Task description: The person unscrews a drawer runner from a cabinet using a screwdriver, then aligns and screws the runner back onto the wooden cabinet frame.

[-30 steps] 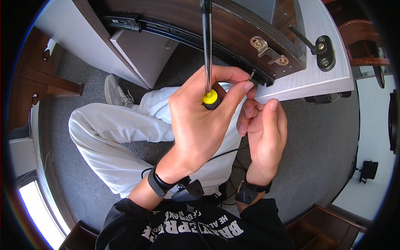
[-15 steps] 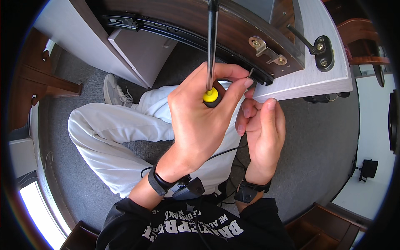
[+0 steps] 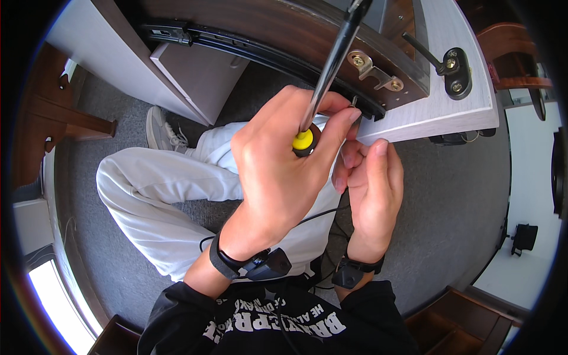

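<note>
My left hand [image 3: 273,165] is closed around a screwdriver [image 3: 333,65] with a yellow and black handle, its long metal shaft slanting up and away. The thumb and forefinger of that same hand pinch a small screw [image 3: 354,102] beside the end of a black drawer slide [image 3: 254,52]. The slide runs along a dark brown wooden drawer side [image 3: 269,21]. Palm up, my right hand [image 3: 377,192] has half-curled fingers apart, with its thumb tip at the lower edge of the pale wood-grain drawer front [image 3: 414,121]. No object shows in it.
A metal bracket [image 3: 374,71] is screwed to the drawer side; a black handle fitting [image 3: 455,74] sits on the drawer front. A grey cabinet [image 3: 118,65] with a door stands at the left. My bent leg [image 3: 165,183] rests on the grey carpet [image 3: 449,201].
The screwdriver shaft has tilted from upright toward the right. My left hand has shifted slightly left, and the drawer has moved a little left in view. My right hand stays nearly in place.
</note>
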A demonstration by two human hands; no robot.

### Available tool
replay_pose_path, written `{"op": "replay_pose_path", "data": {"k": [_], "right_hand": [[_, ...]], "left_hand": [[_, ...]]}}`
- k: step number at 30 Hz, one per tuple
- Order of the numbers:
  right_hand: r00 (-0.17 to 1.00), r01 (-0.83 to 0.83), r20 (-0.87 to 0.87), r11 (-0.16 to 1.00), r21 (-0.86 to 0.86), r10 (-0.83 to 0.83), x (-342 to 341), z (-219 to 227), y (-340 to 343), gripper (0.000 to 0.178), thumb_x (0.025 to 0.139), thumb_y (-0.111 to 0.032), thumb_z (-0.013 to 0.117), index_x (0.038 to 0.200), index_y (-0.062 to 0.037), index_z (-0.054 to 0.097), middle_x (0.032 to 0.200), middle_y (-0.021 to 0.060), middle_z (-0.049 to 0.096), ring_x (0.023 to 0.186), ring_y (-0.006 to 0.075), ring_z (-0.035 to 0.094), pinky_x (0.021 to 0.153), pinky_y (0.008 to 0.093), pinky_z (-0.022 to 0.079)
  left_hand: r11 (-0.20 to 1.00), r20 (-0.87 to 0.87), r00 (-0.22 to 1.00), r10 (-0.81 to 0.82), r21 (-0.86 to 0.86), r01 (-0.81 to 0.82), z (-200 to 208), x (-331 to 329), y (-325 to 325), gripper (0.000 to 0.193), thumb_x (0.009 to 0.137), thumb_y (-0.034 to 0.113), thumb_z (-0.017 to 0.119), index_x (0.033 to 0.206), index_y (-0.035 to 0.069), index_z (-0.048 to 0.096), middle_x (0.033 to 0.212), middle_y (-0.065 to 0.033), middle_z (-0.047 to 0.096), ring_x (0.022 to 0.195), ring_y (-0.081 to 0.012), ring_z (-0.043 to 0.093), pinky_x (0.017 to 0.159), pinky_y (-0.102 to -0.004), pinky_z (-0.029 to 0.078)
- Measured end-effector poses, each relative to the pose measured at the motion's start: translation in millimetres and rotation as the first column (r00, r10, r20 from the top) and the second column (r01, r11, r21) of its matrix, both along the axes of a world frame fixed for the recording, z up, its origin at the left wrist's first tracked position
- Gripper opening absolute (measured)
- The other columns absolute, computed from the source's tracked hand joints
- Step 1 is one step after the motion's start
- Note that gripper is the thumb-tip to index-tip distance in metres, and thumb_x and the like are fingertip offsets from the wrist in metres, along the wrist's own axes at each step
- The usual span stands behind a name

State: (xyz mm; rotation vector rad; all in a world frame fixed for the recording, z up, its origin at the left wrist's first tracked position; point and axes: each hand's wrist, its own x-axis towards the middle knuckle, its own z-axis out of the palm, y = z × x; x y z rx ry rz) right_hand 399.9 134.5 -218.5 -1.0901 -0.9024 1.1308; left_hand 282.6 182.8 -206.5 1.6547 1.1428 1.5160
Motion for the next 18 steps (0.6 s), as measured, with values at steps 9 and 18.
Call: {"op": "replay_pose_path", "data": {"k": [9, 18], "right_hand": [[0.998, 0.045, 0.041, 0.999, 0.004, -0.045, -5.3, -6.3, -1.5, 0.034, 0.103, -0.031, 0.042, 0.105, 0.0018, 0.052, 0.074, 0.0033, 0.048, 0.059, 0.0090, 0.045, 0.055, 0.0221, 0.038], [0.999, 0.029, 0.045, 1.000, 0.006, -0.029, -4.8, -6.4, -1.2, 0.036, 0.103, -0.032, 0.041, 0.104, 0.0027, 0.051, 0.073, 0.0033, 0.048, 0.059, 0.0097, 0.046, 0.055, 0.0227, 0.038]], "left_hand": [[1.000, -0.003, 1.000, -0.001, 0.021, 0.001, -7.3, -4.2, 0.1, 0.011, 0.079, 0.000, 0.075, 0.088, 0.000, 0.069, 0.078, -0.0017, 0.067, 0.060, -0.0053, 0.054, 0.055, -0.0191, 0.041], [0.998, -0.001, 1.000, 0.024, 0.053, -0.023, -7.6, -1.1, -0.2, 0.012, 0.077, -0.002, 0.074, 0.087, 0.001, 0.067, 0.077, -0.0014, 0.066, 0.058, -0.0051, 0.052, 0.053, -0.0198, 0.040]]}}
